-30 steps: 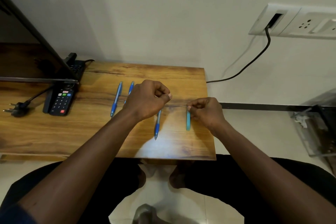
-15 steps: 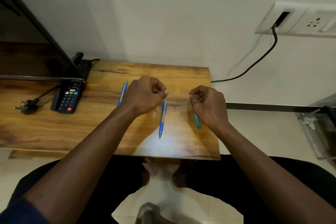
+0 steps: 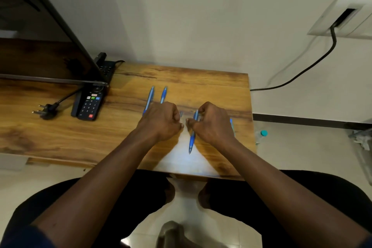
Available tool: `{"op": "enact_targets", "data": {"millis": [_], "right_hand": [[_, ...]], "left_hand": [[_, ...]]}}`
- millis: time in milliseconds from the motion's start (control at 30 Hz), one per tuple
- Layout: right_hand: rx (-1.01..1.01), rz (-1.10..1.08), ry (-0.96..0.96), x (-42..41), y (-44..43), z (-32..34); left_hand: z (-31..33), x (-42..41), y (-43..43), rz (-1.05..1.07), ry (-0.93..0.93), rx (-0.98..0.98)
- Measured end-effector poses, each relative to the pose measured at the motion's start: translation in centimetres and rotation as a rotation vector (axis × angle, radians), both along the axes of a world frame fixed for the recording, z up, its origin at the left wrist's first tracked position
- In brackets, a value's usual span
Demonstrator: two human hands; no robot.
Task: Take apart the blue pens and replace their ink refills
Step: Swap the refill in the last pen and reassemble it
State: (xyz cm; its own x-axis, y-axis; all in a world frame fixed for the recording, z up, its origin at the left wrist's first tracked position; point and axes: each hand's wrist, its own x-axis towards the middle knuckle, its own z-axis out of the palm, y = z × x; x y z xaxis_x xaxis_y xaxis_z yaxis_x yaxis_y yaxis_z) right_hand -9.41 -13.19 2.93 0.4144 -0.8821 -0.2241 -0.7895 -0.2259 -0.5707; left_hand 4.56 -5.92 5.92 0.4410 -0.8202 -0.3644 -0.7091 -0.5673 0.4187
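On the wooden table (image 3: 60,137), my left hand (image 3: 161,122) is curled round a small pen part; a grey-blue tip (image 3: 181,114) shows past its knuckles. My right hand (image 3: 211,124) is beside it with thumb and fingers pinched, the fingertips of both hands almost touching. The thin refill between them is hidden. A whole blue pen (image 3: 191,141) lies under my right fingers, its tip toward me. Two more blue pens (image 3: 150,96) (image 3: 164,94) lie behind my left hand. A light blue barrel piece (image 3: 231,125) peeks out right of my right hand.
A black remote (image 3: 88,104) and a loose plug (image 3: 45,109) lie at the table's left, under a dark screen edge (image 3: 60,81). A cable (image 3: 302,72) runs from the wall socket (image 3: 342,18). A capped bottle (image 3: 261,135) stands on the floor by the table's right edge.
The hands, which held a thin refill stretched between them, have come together until their fingertips nearly meet. The view has shifted, so the table sits further right.
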Motion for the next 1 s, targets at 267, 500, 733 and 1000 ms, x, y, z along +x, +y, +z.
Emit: {"op": "enact_targets", "data": {"millis": [267,500,733,1000], "right_hand": [[0.058,-0.032,-0.036,0.1,-0.5,-0.1],[0.039,-0.034,-0.027,0.4,-0.3,-0.5],[0.031,-0.084,-0.062,0.5,-0.3,-0.7],[-0.043,0.054,0.016,0.7,0.7,-0.2]], "left_hand": [[-1.0,-0.4,-0.6,0.018,-0.079,0.029],[-1.5,-0.6,-0.5,0.008,-0.072,0.020],[-0.8,0.0,-0.4,0.071,0.048,-0.084],[-0.4,0.3,-0.2,0.142,0.157,-0.210]]}}
